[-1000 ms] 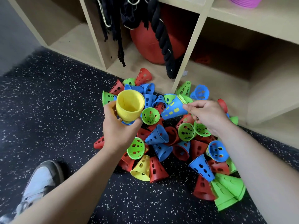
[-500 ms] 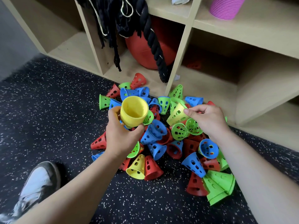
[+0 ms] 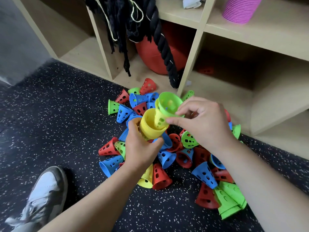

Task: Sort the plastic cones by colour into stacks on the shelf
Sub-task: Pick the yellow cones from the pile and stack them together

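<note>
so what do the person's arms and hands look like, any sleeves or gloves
The left hand and right hand wear no gloves, rings or watch. The left forearm and right forearm are uncovered, no sleeve in view.

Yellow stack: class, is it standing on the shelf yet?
No, the left hand grips the yellow stack above the pile of cones on the floor, in front of the shelf.

We see gym storage corner: speckled rubber floor, wooden cubby shelf, battle rope, red ball, training cones.
</note>
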Demonstrator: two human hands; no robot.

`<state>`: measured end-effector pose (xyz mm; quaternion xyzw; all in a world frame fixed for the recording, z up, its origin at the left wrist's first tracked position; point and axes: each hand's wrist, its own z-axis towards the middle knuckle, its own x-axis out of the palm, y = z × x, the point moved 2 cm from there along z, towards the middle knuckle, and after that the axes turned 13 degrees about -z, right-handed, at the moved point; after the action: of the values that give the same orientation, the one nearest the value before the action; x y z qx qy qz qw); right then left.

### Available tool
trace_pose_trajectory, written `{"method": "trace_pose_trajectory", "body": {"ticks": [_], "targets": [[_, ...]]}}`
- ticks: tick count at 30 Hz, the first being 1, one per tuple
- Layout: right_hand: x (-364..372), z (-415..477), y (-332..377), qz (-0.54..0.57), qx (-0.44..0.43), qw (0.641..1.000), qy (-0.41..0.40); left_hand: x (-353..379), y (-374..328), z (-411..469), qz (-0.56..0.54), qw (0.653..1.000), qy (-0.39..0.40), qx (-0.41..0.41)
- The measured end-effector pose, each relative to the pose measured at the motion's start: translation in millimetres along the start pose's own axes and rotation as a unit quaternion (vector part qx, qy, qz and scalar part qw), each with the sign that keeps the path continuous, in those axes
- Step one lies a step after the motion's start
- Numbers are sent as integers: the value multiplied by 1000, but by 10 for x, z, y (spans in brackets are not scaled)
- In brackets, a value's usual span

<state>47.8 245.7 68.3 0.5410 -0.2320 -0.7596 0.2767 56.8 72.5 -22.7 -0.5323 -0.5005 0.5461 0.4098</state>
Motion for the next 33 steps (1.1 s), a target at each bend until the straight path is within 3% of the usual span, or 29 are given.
{"method": "trace_pose_trajectory", "body": {"ticks": [8, 17, 24, 33], "targets": [[-25, 26, -65, 22, 1, 998, -63, -34, 62, 78, -22, 1000, -18, -5], [-212, 104, -300, -27, 90, 985, -148, -232, 112, 296, -37, 997, -65, 5], [-168, -34, -620, -111, 78, 983, -124, -260, -40, 415, -66, 994, -88, 19], [-68, -301, -977, -203, 7, 979, -28, -209, -144, 384, -75, 994, -74, 31]]}}
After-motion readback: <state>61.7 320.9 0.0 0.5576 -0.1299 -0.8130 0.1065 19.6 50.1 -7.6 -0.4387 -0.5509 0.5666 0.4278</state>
